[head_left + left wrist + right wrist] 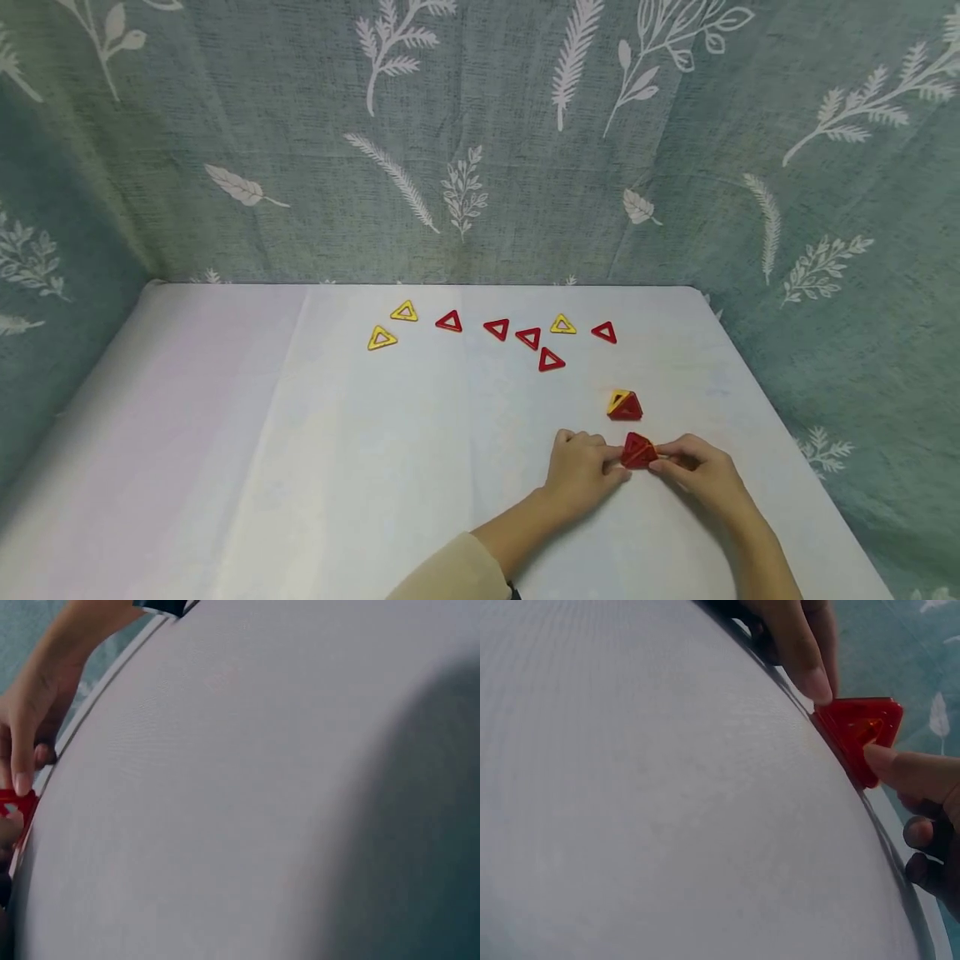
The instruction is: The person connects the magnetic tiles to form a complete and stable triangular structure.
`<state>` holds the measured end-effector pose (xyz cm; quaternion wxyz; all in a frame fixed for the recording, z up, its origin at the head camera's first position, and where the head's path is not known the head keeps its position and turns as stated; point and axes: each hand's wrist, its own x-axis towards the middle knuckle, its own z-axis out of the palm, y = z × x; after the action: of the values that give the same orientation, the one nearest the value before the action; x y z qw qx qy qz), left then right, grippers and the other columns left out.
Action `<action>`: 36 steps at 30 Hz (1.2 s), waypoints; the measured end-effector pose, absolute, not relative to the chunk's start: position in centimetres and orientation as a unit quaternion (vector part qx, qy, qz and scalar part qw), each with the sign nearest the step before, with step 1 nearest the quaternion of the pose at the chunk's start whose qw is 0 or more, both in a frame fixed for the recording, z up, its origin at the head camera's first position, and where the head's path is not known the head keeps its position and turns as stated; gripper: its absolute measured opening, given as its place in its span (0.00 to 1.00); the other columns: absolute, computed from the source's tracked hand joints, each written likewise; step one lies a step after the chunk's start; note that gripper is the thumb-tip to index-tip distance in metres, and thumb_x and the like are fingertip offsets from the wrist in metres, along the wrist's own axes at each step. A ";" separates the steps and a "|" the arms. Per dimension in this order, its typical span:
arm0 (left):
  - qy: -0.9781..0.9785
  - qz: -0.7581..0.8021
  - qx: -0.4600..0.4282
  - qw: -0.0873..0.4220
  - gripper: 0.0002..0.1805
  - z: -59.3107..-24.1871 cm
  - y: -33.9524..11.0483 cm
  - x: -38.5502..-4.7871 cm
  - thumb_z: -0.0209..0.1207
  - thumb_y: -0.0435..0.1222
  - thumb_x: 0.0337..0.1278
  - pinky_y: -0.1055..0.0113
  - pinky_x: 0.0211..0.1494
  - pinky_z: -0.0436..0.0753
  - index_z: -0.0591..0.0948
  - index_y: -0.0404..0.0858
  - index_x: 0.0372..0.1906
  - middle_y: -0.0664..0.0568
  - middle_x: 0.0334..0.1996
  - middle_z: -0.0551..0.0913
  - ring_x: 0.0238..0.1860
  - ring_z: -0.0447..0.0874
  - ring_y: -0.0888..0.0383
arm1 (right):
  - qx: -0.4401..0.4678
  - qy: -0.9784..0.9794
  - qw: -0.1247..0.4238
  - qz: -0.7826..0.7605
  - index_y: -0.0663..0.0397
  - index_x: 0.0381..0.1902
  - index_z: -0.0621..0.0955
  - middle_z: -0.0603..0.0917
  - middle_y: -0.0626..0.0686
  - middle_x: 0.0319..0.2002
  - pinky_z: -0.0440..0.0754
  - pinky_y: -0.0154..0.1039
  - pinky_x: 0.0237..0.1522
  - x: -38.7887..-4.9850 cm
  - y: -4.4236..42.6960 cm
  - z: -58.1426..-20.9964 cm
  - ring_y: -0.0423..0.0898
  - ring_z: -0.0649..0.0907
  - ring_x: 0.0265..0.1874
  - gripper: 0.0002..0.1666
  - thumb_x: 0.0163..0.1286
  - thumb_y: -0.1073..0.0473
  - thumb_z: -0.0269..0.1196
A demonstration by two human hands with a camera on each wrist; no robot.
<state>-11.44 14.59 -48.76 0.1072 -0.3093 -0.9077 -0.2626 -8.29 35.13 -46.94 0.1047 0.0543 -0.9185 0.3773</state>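
Observation:
A small pyramid-like form [637, 451] of red triangular tiles, with a little orange-yellow at its right, sits between my hands at the right of the table. My left hand [581, 471] pinches its left side with thumb and index finger. On the right side, the thumb and index finger of my right hand [705, 475] pinch it too. Just behind stands another form [625, 406] of red and yellow triangles, untouched. A red triangle face [844, 720] with fingertips at two places shows in the right wrist view. Only a red part [15, 796] appears at the left wrist view's edge.
Farther back on the white table [360, 467], loose triangular tiles lie in a scattered row, several red ones [528, 337] and three yellow ones [382, 337]. A green leaf-patterned cloth [300, 242] rises behind and beside the table.

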 end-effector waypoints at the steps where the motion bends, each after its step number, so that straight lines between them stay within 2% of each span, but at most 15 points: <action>1: -0.904 -0.269 -0.312 0.110 0.16 -48.8 14.4 -11.4 0.65 0.52 0.51 0.73 0.36 0.61 0.86 0.53 0.45 0.67 0.17 0.72 0.23 0.64 0.70 | 0.047 -0.920 0.100 0.376 0.60 0.34 0.85 0.80 0.43 0.24 0.71 0.28 0.23 -8.1 35.1 -46.7 0.33 0.71 0.21 0.11 0.49 0.69 0.72; 4: -0.894 -0.288 -0.322 0.121 0.16 -48.9 13.7 -11.3 0.65 0.52 0.50 0.74 0.37 0.62 0.86 0.53 0.45 0.67 0.18 0.71 0.24 0.65 0.71 | 0.023 -0.922 0.088 0.377 0.58 0.37 0.85 0.78 0.42 0.24 0.72 0.30 0.21 -7.7 35.1 -46.1 0.34 0.71 0.21 0.12 0.52 0.66 0.71; 7: -0.884 -0.298 -0.329 0.149 0.15 -49.1 13.0 -11.1 0.66 0.51 0.49 0.75 0.38 0.64 0.87 0.53 0.43 0.69 0.20 0.76 0.26 0.69 0.71 | 0.003 -0.919 0.086 0.386 0.59 0.39 0.85 0.76 0.41 0.24 0.71 0.31 0.19 -7.2 35.2 -45.7 0.36 0.70 0.19 0.13 0.53 0.65 0.71; 13: -0.862 -0.355 -0.326 0.159 0.14 -49.3 11.5 -10.7 0.69 0.47 0.46 0.75 0.41 0.67 0.88 0.50 0.41 0.66 0.24 0.81 0.30 0.75 0.70 | 0.001 -0.913 0.098 0.397 0.59 0.40 0.85 0.75 0.42 0.24 0.69 0.32 0.19 -6.6 35.0 -45.1 0.37 0.71 0.19 0.13 0.54 0.63 0.71; 20: -0.845 -0.406 -0.294 0.189 0.12 -48.8 9.7 -11.0 0.70 0.43 0.45 0.76 0.36 0.67 0.88 0.46 0.38 0.63 0.24 0.81 0.27 0.76 0.66 | 0.083 -0.878 0.140 0.450 0.65 0.36 0.84 0.77 0.42 0.24 0.69 0.31 0.21 -6.8 33.7 -44.5 0.35 0.72 0.23 0.12 0.51 0.74 0.69; 24: -0.829 -0.438 -0.279 0.209 0.13 -48.2 8.5 -11.5 0.71 0.40 0.44 0.73 0.36 0.70 0.88 0.43 0.38 0.60 0.25 0.82 0.27 0.78 0.64 | 0.093 -0.860 0.117 0.487 0.66 0.37 0.84 0.81 0.42 0.28 0.73 0.29 0.24 -7.2 32.4 -43.9 0.36 0.74 0.26 0.11 0.53 0.74 0.68; 29: -0.808 -0.449 -0.281 0.259 0.13 -47.7 7.4 -12.5 0.72 0.38 0.43 0.71 0.36 0.71 0.87 0.41 0.38 0.59 0.25 0.82 0.27 0.79 0.64 | 0.073 -0.865 0.097 0.487 0.63 0.39 0.84 0.82 0.42 0.31 0.76 0.27 0.30 -8.0 31.1 -43.3 0.37 0.77 0.29 0.11 0.57 0.68 0.68; 32: -0.803 -0.444 -0.281 0.280 0.14 -47.2 6.9 -13.1 0.73 0.38 0.42 0.68 0.36 0.72 0.87 0.40 0.38 0.58 0.26 0.83 0.28 0.79 0.63 | 0.055 -0.870 0.099 0.481 0.62 0.40 0.84 0.80 0.41 0.30 0.76 0.27 0.30 -8.5 30.1 -43.1 0.37 0.76 0.29 0.11 0.57 0.66 0.68; 36: -0.807 -0.445 -0.264 0.283 0.16 -46.8 6.1 -14.0 0.73 0.37 0.40 0.66 0.36 0.72 0.87 0.39 0.39 0.56 0.28 0.83 0.30 0.79 0.61 | 0.043 -0.877 0.121 0.462 0.64 0.40 0.84 0.77 0.45 0.28 0.73 0.27 0.27 -9.0 28.0 -42.2 0.36 0.73 0.26 0.12 0.56 0.69 0.68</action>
<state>-14.04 6.12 -46.78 0.2830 -0.2640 -0.8074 -0.4452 -9.03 27.97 -42.20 0.1212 0.0430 -0.8775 0.4621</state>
